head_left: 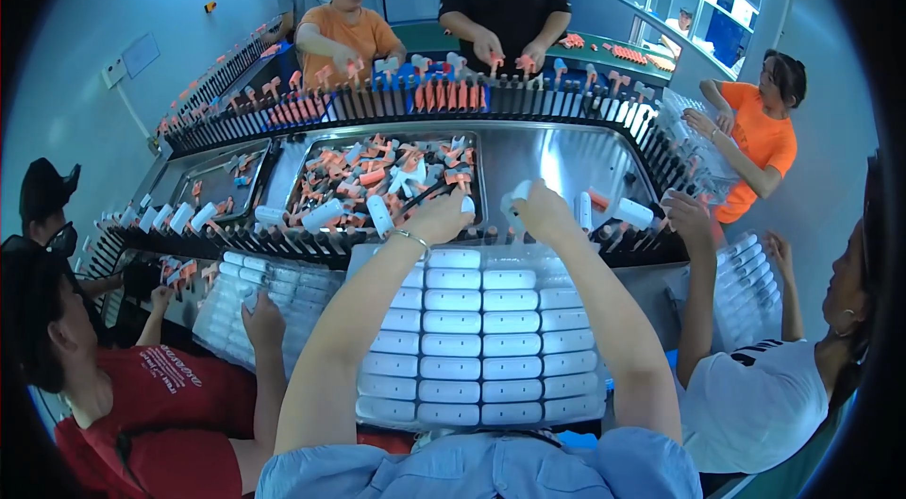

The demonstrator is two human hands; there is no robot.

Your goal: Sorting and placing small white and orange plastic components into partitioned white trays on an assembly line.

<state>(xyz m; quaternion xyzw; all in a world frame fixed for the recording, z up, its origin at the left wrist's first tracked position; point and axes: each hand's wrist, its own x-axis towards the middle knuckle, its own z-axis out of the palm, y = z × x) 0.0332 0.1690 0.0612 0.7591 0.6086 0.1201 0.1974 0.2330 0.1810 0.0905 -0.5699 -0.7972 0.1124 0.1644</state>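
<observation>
Both my arms reach out over a clear plastic tray [578,260] filled with rows of white rounded cases [451,321]. My right hand [545,212] is closed round a white plastic part [517,197], just beyond the tray's far edge. To its left, my left hand [445,218] has its fingers curled together, with a small white bit showing at the fingertips. What that hand holds is mostly hidden. A white rounded piece [379,214] stands on the black-pegged rack beside my left wrist. Another white piece [583,212] stands to the right of my right hand.
Ahead lies a metal tray [300,159] heaped with orange, grey and white parts [377,174]. A moving-line style rack of black pegs [396,105] rings the metal table [538,159]. Several co-workers sit or stand around it, two close at my sides with similar trays [741,287].
</observation>
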